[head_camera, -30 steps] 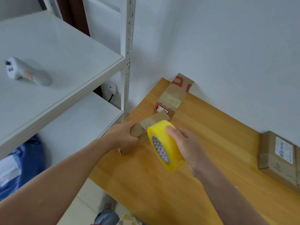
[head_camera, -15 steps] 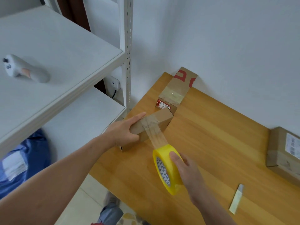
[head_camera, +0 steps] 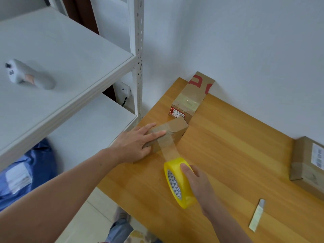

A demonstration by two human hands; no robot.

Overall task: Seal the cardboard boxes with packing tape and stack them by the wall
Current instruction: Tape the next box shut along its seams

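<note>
Since a second ago the tape roll has come off the small box and now sits just in front of it. A strip is stretched between them. The left hand has gone flat, fingers straight and together, pressing the tape onto the box top. The right hand has its fingers curled round the roll. The box stands on the table, touching a taller box behind it. I'd keep the strip taut and square, wrap it down the box's near face, then rub it down.

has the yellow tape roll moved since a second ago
Yes. The yellow tape roll has come away from the small box toward the table's near edge, a strip of tape now stretched between them.
</note>
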